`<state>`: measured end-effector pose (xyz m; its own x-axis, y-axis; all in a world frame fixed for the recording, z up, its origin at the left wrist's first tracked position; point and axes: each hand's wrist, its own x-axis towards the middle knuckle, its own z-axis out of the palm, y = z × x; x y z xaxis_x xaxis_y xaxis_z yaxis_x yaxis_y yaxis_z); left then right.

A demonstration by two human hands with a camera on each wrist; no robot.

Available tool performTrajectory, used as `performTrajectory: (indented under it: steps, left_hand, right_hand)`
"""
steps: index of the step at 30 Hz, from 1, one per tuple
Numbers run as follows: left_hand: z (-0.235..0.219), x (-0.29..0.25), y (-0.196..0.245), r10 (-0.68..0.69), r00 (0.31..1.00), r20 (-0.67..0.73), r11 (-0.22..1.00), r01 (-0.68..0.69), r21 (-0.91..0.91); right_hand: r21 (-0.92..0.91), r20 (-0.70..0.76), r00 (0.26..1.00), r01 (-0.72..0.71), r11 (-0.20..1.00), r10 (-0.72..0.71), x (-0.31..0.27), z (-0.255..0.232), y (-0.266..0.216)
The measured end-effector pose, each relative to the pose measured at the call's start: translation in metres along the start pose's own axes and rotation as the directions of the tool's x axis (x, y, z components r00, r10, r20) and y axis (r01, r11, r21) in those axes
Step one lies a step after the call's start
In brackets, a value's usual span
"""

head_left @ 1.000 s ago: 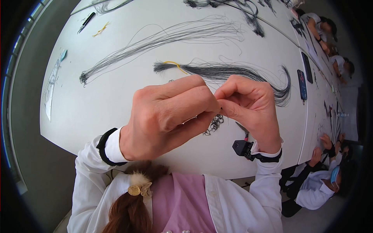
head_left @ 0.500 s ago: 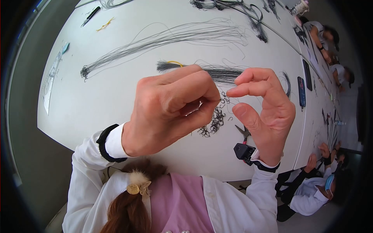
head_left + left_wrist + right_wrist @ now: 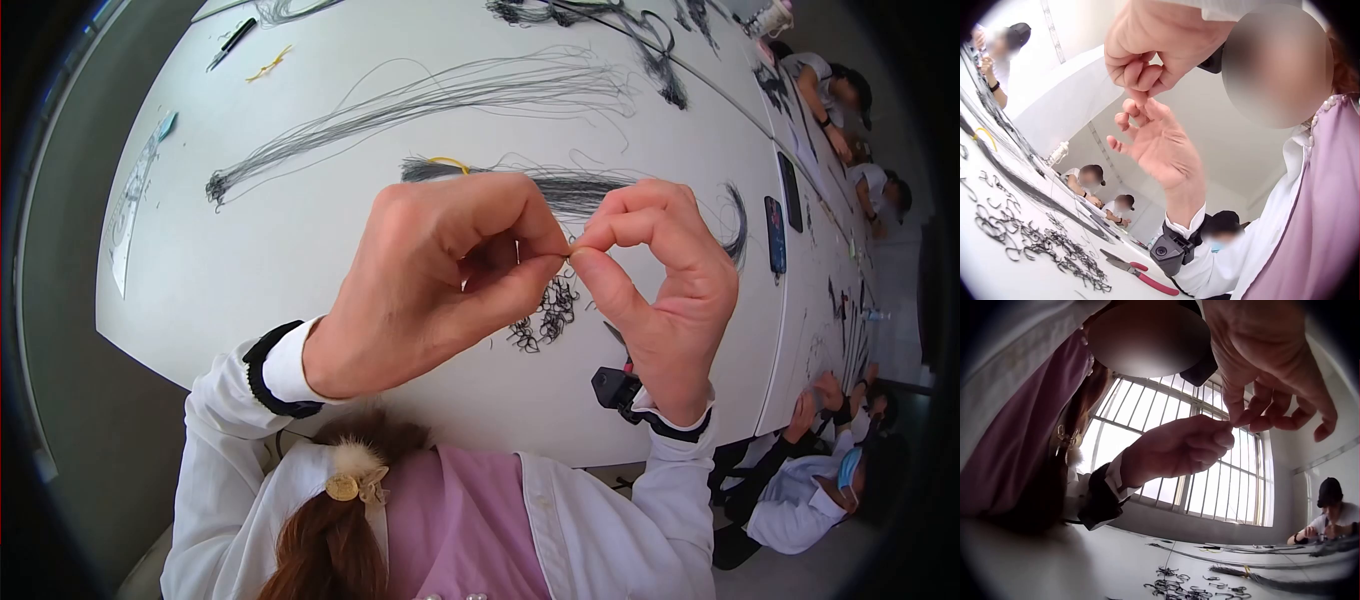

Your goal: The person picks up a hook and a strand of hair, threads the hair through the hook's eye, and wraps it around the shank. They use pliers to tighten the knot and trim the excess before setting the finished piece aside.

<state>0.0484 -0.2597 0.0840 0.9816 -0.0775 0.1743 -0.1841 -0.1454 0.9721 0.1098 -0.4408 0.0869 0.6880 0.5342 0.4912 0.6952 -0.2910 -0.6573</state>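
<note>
In front of the chest, my left hand (image 3: 440, 280) has its fingers curled and pinches a tiny dark piece (image 3: 567, 254) at thumb and forefinger. My right hand (image 3: 670, 290) meets it there, thumb and forefinger pinched at the same piece; fingertips hide most of it, and I cannot tell its kind. Beneath the hands lies a pile of small black fish hooks (image 3: 550, 318). Beyond them, a bundle of dark line (image 3: 590, 192) bound with a yellow tie (image 3: 448, 162) is partly covered by the hands. The left wrist view shows both hands meeting at the fingertips.
Red-handled pliers (image 3: 1141, 275) lie beside the hooks. Farther across the white table (image 3: 250, 270) stretch loose thin lines (image 3: 400, 108), a black pen (image 3: 232, 44) and a yellow tie (image 3: 270, 64). Phones (image 3: 776, 238) lie at right, with people seated beyond.
My right hand drew away with thumb and forefinger parted half a second ago, and has now come back to pinch at my left fingertips. My left hand has stayed nearly in place.
</note>
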Motion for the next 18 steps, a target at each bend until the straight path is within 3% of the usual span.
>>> performTrajectory:
  steps: [2,6,9,11,12,15,18]
  left_hand:
    - [-0.001,0.003,0.000,-0.115,0.993,-0.001,0.993,0.115,-0.027]
    - [-0.002,0.005,0.000,-0.160,0.987,-0.011,0.984,0.159,-0.079]
    - [-0.001,0.005,-0.005,-0.124,0.988,-0.088,0.980,0.109,-0.164]
    - [-0.003,0.006,-0.006,-0.101,0.990,-0.096,0.971,0.077,-0.226]
    - [-0.003,0.005,-0.005,-0.101,0.990,-0.099,0.971,0.076,-0.227]
    - [-0.002,0.004,-0.001,-0.149,0.986,-0.079,0.950,0.121,-0.287]
    - [-0.002,0.003,-0.001,-0.176,0.982,-0.066,0.953,0.153,-0.260]
  right_hand:
    - [-0.001,-0.018,1.000,0.020,1.000,-0.020,0.002,0.003,0.003]
    - [0.044,-0.082,0.997,0.001,0.999,0.003,0.001,0.006,-0.003]
    - [-0.111,-0.145,0.985,0.078,0.991,-0.094,-0.003,0.002,-0.010]
    - [-0.273,-0.043,0.977,0.190,0.943,-0.209,-0.003,0.000,-0.011]
    - [-0.313,-0.021,0.985,0.156,0.937,-0.170,-0.003,0.004,-0.013]
    - [-0.223,-0.068,0.993,0.075,0.972,-0.092,-0.004,0.020,-0.010]
    - [-0.232,-0.087,0.983,0.137,0.963,-0.161,-0.011,0.025,-0.003]
